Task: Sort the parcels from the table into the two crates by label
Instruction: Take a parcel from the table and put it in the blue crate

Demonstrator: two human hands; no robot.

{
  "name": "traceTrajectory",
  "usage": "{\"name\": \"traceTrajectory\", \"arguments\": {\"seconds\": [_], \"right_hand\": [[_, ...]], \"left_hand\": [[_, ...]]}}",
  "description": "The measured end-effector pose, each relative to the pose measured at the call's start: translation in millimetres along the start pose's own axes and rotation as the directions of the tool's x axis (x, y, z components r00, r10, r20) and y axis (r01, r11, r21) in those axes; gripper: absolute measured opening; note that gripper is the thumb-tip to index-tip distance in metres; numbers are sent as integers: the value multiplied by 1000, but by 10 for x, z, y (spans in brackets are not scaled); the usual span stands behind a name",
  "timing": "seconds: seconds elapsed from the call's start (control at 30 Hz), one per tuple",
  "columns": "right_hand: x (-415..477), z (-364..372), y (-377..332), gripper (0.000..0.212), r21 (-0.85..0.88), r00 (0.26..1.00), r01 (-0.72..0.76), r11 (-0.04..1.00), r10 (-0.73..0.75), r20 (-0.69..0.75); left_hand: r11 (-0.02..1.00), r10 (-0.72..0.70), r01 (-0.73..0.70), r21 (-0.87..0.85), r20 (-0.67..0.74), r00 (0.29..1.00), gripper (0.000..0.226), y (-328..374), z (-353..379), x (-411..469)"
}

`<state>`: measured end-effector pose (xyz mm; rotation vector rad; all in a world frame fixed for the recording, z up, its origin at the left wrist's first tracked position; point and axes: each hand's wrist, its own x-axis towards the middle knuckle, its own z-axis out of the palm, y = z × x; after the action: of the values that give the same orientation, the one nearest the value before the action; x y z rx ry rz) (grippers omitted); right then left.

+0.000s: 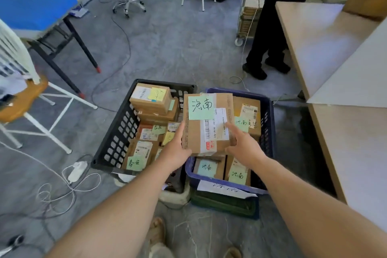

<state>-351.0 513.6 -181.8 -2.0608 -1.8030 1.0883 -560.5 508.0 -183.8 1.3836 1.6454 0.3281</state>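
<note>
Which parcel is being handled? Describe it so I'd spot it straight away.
Find the blue plastic crate on the floor, right of the black plastic crate. Above it, the left hand and right hand hold a brown cardboard parcel. It alone is lifted, and its green handwritten note is the largest.

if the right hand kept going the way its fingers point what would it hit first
The held parcel: the right hand touches it, fingers aimed forward-left across its white label. Depth beyond that is unclear.
</note>
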Motion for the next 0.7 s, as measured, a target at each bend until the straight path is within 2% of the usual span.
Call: {"name": "traceTrajectory", "arguments": {"seconds": [0.1, 0.43, 0.7], "right_hand": [[184, 339, -365, 81, -60, 1000, 13, 998, -11, 21], [848, 1752, -1292, 82, -18, 983, -11, 1000, 15, 183], [1348, 2567, -1329, 84, 52, 959, -85, 995, 68, 274]], "left_hand": [[1000, -23, 23, 3, -6, 1000, 95, -319, -383, 91], [977, -161, 156, 142, 22, 987, 98, -1576, -1471, 557], [950, -225, 204, 238, 63, 972, 95, -2221, -1643, 1024]]}}
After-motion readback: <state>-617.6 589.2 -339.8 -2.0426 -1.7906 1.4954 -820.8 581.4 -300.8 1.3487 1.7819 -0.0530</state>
